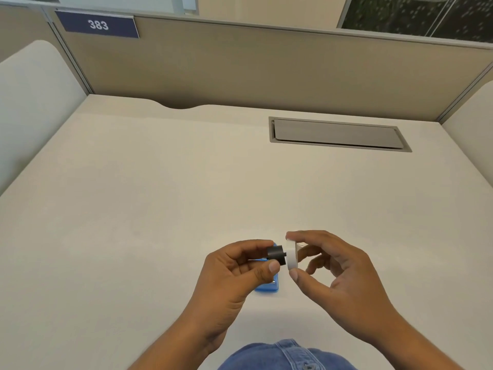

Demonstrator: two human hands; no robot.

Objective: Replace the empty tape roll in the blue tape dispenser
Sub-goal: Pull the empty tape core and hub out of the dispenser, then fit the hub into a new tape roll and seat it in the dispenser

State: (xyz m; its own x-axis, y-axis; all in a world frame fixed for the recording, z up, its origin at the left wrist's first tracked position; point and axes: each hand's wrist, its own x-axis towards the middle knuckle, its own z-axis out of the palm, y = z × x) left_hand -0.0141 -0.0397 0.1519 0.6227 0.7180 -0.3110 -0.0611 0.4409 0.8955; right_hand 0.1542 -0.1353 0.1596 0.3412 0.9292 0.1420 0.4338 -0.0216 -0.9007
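Both hands are raised above the tabletop (160, 169) near its front edge, close together. The left hand (234, 273) pinches a small black hub (276, 254) between thumb and fingers. The right hand (333, 268) grips a white tape roll (291, 256) by its rim, thumb below and fingers on top, the roll held on edge. Hub and roll meet face to face; the hub's end seems to sit at the roll's centre hole, though how far in it goes cannot be read from this angle.

The blue dispenser (268, 287) lies on the tabletop directly under the left hand, mostly hidden by it; only its near end and a sliver beside the fingers show.

A grey cable hatch (338, 134) is set into the tabletop toward the far right corner. The partition (266, 65) along the far edge carries a sign reading 383 (98, 24). Blue denim (282, 355) shows at the bottom of the view.
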